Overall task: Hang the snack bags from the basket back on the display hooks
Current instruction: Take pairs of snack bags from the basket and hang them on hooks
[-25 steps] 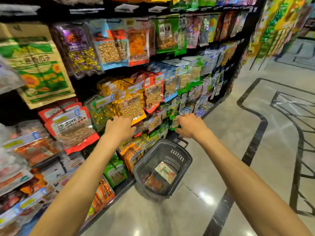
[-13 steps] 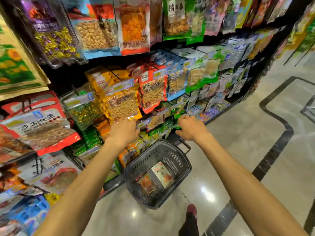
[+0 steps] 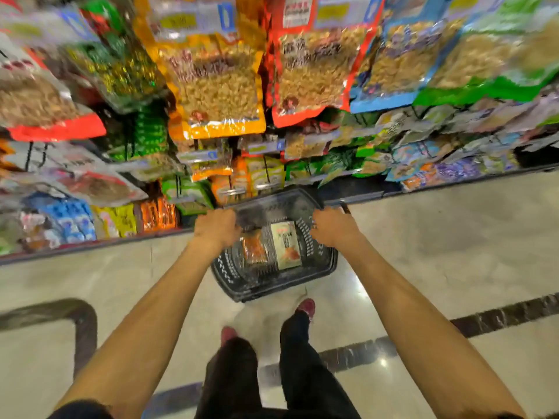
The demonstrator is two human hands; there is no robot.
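Both hands have dropped from the hanging display to the grey basket [image 3: 273, 282] at frame centre, left hand [image 3: 216, 226] and right hand [image 3: 332, 226] curled at its rim, grip unclear through blur, while two snack bags [image 3: 286, 244] inside await hanging.

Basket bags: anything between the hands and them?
Nothing visible. Left hand and right hand are at the rim of the basket, whose top is open. The white bag and orange bag lie uncovered inside.
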